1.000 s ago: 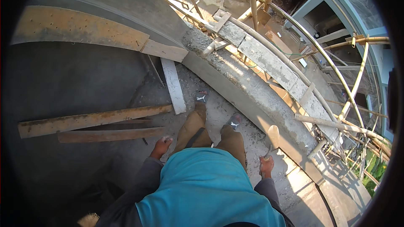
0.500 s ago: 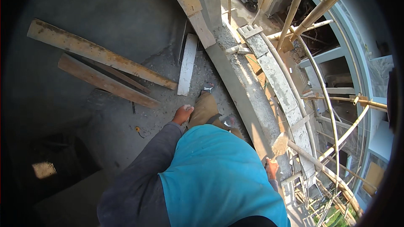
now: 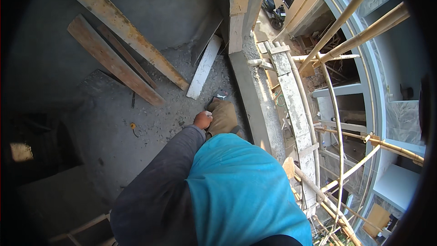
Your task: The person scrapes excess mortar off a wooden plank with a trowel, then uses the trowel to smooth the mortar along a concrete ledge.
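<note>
My left hand [image 3: 203, 119] is closed, its fingers curled beside the knee of my brown trousers [image 3: 223, 117]. What it holds, if anything, is hidden. My right hand is out of sight behind my blue shirt [image 3: 241, 177]. Past the shirt's right side shows the pale, mortar-coloured blade of a trowel [image 3: 288, 167], close to the rough outer edge of the low concrete wall [image 3: 250, 95]. The trowel's handle is covered by my body. My dark shoe [image 3: 220, 95] rests on the gritty floor beside this wall.
Long wooden planks [image 3: 132, 36] lean at the left, with a white board [image 3: 205, 67] by the wall. A yellow-tipped object [image 3: 133, 126] lies on the floor. Beyond the wall are a scaffold plank [image 3: 298, 109], bamboo poles [image 3: 337, 114], a drop and a parked motorbike [image 3: 273, 11].
My view has turned, so the planks and wall stand at a different angle. My right hand, earlier seen holding the trowel, has gone behind my shirt. My left hand stays closed by the knee.
</note>
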A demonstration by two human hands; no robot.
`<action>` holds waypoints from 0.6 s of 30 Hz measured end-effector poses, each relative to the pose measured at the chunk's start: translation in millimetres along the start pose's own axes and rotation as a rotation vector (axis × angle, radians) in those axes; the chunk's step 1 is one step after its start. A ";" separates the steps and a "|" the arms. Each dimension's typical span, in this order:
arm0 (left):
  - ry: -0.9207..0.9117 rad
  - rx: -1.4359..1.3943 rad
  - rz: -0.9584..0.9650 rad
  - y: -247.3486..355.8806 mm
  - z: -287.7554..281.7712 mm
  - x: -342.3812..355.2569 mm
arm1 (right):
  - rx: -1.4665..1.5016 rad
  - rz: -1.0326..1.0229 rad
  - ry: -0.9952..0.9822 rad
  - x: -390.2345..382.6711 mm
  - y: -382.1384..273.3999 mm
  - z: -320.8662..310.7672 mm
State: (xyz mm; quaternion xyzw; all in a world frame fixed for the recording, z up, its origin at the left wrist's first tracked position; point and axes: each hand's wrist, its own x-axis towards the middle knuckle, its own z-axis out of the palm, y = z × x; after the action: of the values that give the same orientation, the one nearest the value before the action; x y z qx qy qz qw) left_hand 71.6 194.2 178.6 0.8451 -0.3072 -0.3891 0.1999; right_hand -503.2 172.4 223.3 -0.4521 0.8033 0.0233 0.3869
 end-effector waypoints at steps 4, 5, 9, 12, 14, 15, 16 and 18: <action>-0.148 -0.050 -0.082 2.2 -14.0 -3.7 | -0.010 -0.007 -0.016 0.4 1.2 2.7; -0.254 -0.091 -0.170 6.0 -20.3 -6.1 | -0.015 -0.011 -0.024 0.1 0.6 2.0; -0.236 -0.066 -0.236 -10.8 -16.8 1.0 | -0.019 -0.024 -0.046 -2.2 -0.5 4.2; -0.063 -0.053 -0.161 -8.8 -17.4 -6.1 | -0.023 -0.028 -0.054 -4.4 0.9 6.8; -0.004 0.005 -0.127 -3.3 -23.1 -9.9 | -0.021 -0.035 -0.060 -2.0 -1.0 8.2; -0.005 0.005 -0.126 -5.1 -24.4 -11.6 | -0.024 -0.040 -0.062 -1.8 -1.5 9.1; -0.015 -0.009 -0.107 -6.3 -26.6 -13.8 | -0.023 -0.041 -0.066 -3.5 -0.5 10.0; -0.020 -0.027 -0.081 -7.6 -28.9 -12.0 | -0.021 -0.046 -0.072 -3.8 -1.7 10.6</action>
State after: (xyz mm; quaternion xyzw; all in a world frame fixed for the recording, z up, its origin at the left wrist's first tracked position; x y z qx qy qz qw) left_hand 90.8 210.7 198.5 0.8502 -0.2693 -0.4095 0.1921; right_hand -494.5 178.2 218.8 -0.4733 0.7780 0.0392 0.4114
